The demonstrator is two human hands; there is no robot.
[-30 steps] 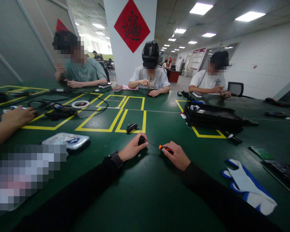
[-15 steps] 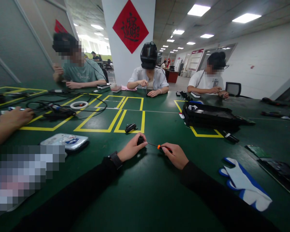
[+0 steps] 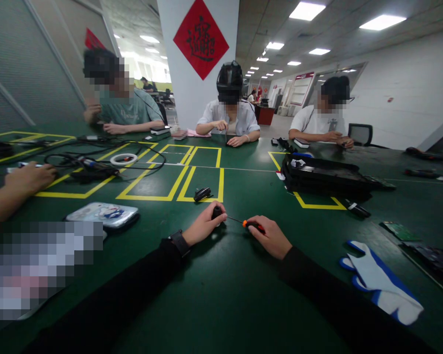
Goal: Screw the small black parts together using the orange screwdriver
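Note:
In the middle of the view my left hand [image 3: 205, 223] is closed around a small black part [image 3: 216, 213], mostly hidden by the fingers. My right hand [image 3: 270, 237] grips a screwdriver [image 3: 256, 226] by its black and orange handle. The thin shaft points left and its tip reaches the black part; whether it sits in a screw is too small to tell. Just beyond my left hand, a shiny black object [image 3: 203, 194] lies on the green table [image 3: 221, 295].
A blue-and-white glove [image 3: 384, 280] and circuit boards [image 3: 400, 231] lie at right. Black trays [image 3: 321, 172] stand farther back. A phone-like case [image 3: 102, 215], cables [image 3: 84, 164] and a white ring [image 3: 123, 159] are at left. Another person's hand [image 3: 31, 178] rests there; several people sit opposite.
The whole view has shifted slightly, so everything appears a little farther right. Both hands keep their hold, with the screwdriver still against the black part.

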